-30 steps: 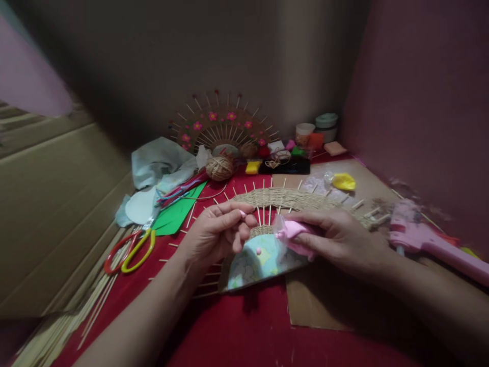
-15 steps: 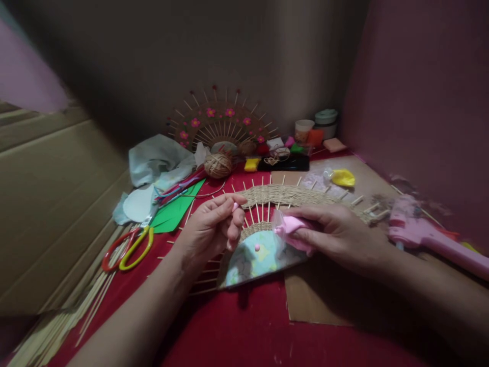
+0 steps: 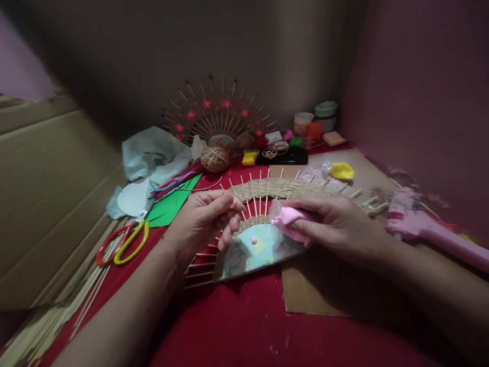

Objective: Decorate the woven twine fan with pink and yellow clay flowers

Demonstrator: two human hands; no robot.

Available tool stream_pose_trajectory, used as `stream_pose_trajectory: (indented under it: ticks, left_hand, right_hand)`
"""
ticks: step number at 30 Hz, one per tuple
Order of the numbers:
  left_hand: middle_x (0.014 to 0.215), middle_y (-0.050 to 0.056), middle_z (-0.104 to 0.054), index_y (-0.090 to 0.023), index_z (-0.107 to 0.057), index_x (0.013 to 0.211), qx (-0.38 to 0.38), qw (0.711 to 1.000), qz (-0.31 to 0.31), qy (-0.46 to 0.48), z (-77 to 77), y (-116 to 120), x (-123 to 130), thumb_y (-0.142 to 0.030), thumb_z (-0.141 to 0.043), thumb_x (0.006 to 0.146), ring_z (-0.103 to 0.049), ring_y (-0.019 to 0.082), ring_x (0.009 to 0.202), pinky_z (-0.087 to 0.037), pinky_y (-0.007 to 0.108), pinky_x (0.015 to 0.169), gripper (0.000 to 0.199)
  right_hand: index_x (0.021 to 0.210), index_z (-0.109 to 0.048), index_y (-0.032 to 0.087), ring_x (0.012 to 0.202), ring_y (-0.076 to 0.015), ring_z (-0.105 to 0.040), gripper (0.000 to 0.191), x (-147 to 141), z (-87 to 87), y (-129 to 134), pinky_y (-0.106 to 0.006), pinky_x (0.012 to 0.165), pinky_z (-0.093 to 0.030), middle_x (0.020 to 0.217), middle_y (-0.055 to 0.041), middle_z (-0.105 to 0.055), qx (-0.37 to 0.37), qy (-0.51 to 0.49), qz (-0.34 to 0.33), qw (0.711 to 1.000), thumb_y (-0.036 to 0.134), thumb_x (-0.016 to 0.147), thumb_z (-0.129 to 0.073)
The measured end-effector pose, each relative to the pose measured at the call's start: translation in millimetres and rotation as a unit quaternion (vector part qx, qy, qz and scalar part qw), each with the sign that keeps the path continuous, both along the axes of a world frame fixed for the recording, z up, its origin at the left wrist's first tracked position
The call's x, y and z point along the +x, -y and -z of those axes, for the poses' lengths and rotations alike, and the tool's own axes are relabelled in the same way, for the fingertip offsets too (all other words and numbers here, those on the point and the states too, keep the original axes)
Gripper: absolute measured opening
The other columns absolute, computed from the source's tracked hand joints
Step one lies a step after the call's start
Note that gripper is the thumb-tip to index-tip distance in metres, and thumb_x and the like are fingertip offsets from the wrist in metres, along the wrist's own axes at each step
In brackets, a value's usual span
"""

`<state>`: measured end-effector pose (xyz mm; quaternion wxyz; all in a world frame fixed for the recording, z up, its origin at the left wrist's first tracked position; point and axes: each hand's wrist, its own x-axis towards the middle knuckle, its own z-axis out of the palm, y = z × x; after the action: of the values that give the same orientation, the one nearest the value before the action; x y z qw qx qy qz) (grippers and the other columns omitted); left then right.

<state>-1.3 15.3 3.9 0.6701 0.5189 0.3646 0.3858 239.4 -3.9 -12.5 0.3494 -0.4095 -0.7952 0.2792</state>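
Note:
My left hand (image 3: 214,216) pinches a small piece of pink clay (image 3: 233,204) between thumb and forefinger. On the right, my right hand (image 3: 328,224) is closed around a larger lump of pink clay (image 3: 292,222) in clear plastic. Under and between both hands lies a half-round woven fan (image 3: 278,188) with thin sticks poking out past its twine band. A small pink ball (image 3: 254,240) rests on the fan's pale blue patterned centre (image 3: 263,250). My left hand covers part of the fan's left side.
Scissors (image 3: 132,244), green sheets (image 3: 168,206) and thin sticks (image 3: 72,311) lie left. Behind are a twine ball (image 3: 215,158), a flowered fan (image 3: 217,109), a black phone (image 3: 284,157) and a cup (image 3: 303,124). Yellow clay (image 3: 342,171) and a pink glue gun (image 3: 424,224) are right.
The whole view has shifted slightly, so things appear a little higher and further left. Both hands keep their holds on the pink clay.

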Motion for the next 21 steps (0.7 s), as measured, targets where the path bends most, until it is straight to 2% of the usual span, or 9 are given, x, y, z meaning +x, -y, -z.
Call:
stream_pose_trajectory:
  ticks: [3, 7, 9, 11, 14, 16, 18, 21]
  left_hand:
    - [0.067, 0.003, -0.069, -0.011, -0.066, 0.091, 0.006, 1.0, 0.022, -0.002, -0.4, 0.7, 2.1, -0.017, -0.064, 0.08, -0.064, 0.013, 0.048, -0.053, 0.02, 0.038, 0.012]
    - [0.073, 0.005, -0.071, -0.012, -0.064, 0.09, 0.002, 0.999, 0.05, 0.019, -0.3, 1.9, 4.1, -0.011, -0.064, 0.079, -0.068, 0.015, 0.057, -0.055, 0.02, 0.043, 0.011]
    - [0.074, 0.005, -0.072, -0.013, -0.061, 0.088, 0.005, 0.998, 0.054, 0.015, 0.4, 2.5, 3.3, -0.01, -0.064, 0.079, -0.069, 0.016, 0.057, -0.053, 0.019, 0.041, 0.009]
    - [0.075, 0.006, -0.072, -0.014, -0.059, 0.085, 0.007, 0.998, 0.06, 0.007, 1.4, 3.3, 1.8, -0.011, -0.063, 0.08, -0.068, 0.017, 0.056, -0.052, 0.02, 0.039, 0.007]
    - [0.069, 0.002, -0.069, -0.015, -0.059, 0.08, 0.02, 0.999, 0.049, -0.007, 3.6, 4.4, 0.6, -0.011, -0.067, 0.076, -0.063, 0.012, 0.048, -0.049, 0.018, 0.038, 0.01]
    - [0.063, -0.002, -0.065, -0.015, -0.06, 0.076, 0.036, 0.999, 0.028, -0.015, 5.0, 5.1, 1.4, -0.009, -0.071, 0.072, -0.058, 0.007, 0.045, -0.046, 0.015, 0.04, 0.013]
    - [0.061, -0.003, -0.062, -0.014, -0.062, 0.074, 0.046, 0.999, 0.012, -0.019, 5.6, 5.8, 3.6, -0.008, -0.073, 0.069, -0.054, 0.004, 0.045, -0.045, 0.014, 0.041, 0.014]
    - [0.062, -0.003, -0.062, -0.014, -0.063, 0.072, 0.045, 0.999, 0.009, -0.018, 4.7, 6.8, 8.2, -0.008, -0.074, 0.068, -0.056, 0.006, 0.047, -0.047, 0.015, 0.043, 0.013]
  right_hand:
    - [0.095, -0.072, 0.017, 0.075, -0.0169, -0.065, 0.023, -0.1, -1.5, -0.2, -0.023, 0.057, -0.047, 0.088, -0.0058, -0.072, -0.021, -0.015, -0.01, 1.0, 0.025, 0.083, -0.054]
    - [0.106, -0.068, 0.018, 0.055, -0.0119, -0.059, 0.03, 1.3, -10.5, 4.0, -0.021, 0.05, -0.044, 0.07, -0.0005, -0.068, -0.122, -0.031, -0.076, 0.989, 0.02, 0.079, -0.055]
    - [0.103, -0.068, 0.02, 0.055, -0.0118, -0.058, 0.03, 3.1, -16.1, 9.0, -0.02, 0.048, -0.042, 0.069, 0.0006, -0.067, -0.175, 0.002, -0.129, 0.976, 0.017, 0.076, -0.056]
    - [0.092, -0.07, 0.021, 0.056, -0.0121, -0.058, 0.024, 5.2, -20.6, 15.2, -0.019, 0.045, -0.038, 0.07, 0.0003, -0.067, -0.202, 0.074, -0.178, 0.96, 0.015, 0.072, -0.059]
    - [0.08, -0.069, 0.023, 0.057, -0.013, -0.056, 0.017, 7.8, -24.4, 23.5, -0.02, 0.043, -0.033, 0.072, -0.0003, -0.066, -0.164, 0.198, -0.196, 0.946, 0.014, 0.068, -0.06]
    - [0.075, -0.066, 0.025, 0.056, -0.013, -0.055, 0.019, 9.7, -25.9, 26.8, -0.02, 0.043, -0.032, 0.07, 0.0006, -0.064, -0.131, 0.251, -0.197, 0.939, 0.011, 0.067, -0.056]
    - [0.073, -0.065, 0.027, 0.055, -0.0122, -0.055, 0.023, 12.7, -27.0, 28.3, -0.02, 0.042, -0.03, 0.069, 0.0023, -0.064, -0.119, 0.275, -0.202, 0.933, 0.008, 0.066, -0.053]
    - [0.072, -0.064, 0.027, 0.057, -0.0123, -0.056, 0.021, 19.8, -27.9, 28.4, -0.02, 0.042, -0.03, 0.07, 0.0031, -0.065, -0.085, 0.275, -0.177, 0.941, 0.009, 0.066, -0.056]
